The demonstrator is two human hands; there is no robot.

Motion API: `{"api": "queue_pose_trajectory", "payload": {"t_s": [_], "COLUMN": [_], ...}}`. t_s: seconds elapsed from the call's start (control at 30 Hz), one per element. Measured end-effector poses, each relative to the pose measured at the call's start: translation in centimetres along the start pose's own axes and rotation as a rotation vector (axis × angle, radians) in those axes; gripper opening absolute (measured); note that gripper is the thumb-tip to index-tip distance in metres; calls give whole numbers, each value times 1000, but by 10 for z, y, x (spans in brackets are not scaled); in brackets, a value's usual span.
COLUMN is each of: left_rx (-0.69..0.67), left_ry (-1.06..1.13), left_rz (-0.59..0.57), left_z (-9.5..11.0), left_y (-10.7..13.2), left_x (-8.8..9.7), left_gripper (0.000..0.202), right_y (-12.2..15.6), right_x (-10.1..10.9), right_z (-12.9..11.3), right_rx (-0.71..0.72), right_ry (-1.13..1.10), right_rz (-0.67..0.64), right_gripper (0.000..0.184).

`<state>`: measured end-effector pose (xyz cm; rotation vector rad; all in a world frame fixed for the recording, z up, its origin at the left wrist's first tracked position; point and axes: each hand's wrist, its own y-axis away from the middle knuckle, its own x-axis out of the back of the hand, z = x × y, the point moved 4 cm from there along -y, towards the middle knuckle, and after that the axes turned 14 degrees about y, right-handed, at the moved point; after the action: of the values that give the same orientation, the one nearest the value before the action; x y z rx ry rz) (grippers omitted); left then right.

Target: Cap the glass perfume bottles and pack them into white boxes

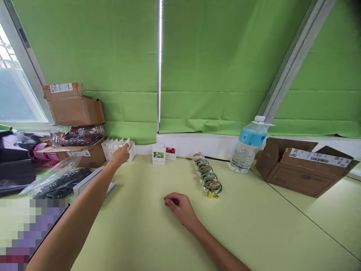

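Observation:
My left hand (120,155) reaches out to a small white open-topped box (131,152) near the wall. Its fingers are pinched on a thin white packet (128,141) at the box's right end. Several similar white packets (112,143) stand upright in the same box. Closer to me, my right hand (182,207) rests on the table with its fingers curled in, and nothing shows in it. To the right of the white box stand a small white carton with a green picture (158,155) and another with a pink picture (170,152).
A row of shiny gold-and-silver coils (207,175) lies right of centre on the table (141,226). Behind it stand a water bottle (245,150) and an open cardboard box (304,171). Leftward are a stacked carton (73,107), a plastic-bagged black item (60,184) and white papers (111,190).

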<state>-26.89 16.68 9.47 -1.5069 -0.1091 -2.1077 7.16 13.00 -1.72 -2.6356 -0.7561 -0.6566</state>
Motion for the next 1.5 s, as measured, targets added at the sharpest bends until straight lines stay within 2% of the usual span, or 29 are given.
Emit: {"api": "queue_pose_trajectory", "payload": {"t_s": [0.17,0.33,0.43,0.53,0.67,0.7,0.83,1.0,1.17,1.3,1.5], "left_rx": [-43,-95,-130,-159,-191,-169,-174,-197,-243,-300,-290], "left_ry": [38,120,188,285,430,530,806,827,797,697,623], "left_rz": [44,84,86,16,-55,-59,-136,-173,-194,-197,-140], "left_z": [2,16,32,52,83,90,115,122,117,116,109], "left_y": [9,33,56,85,130,140,170,176,173,171,167], "left_x": [1,13,19,20,19,19,18,20,18,16,27], "left_gripper": [28,32,32,27,25,24,22,20,22,29,38], "right_y": [-1,0,1,1,3,4,9,9,4,1,-2], "right_x": [-1,0,1,3,6,7,11,21,25,20,19], "right_z": [1,-2,-3,-1,-1,-3,-15,-16,-12,-10,-1], "right_rx": [3,3,12,-19,-65,-57,8,9,42,55,44], "right_ry": [-6,-11,-7,-31,-73,-66,-67,112,176,185,247], "right_rz": [-4,-4,0,56,142,147,112,171,174,63,50], "right_gripper": [22,22,23,29,65,70,69,44,43,36,41]}}
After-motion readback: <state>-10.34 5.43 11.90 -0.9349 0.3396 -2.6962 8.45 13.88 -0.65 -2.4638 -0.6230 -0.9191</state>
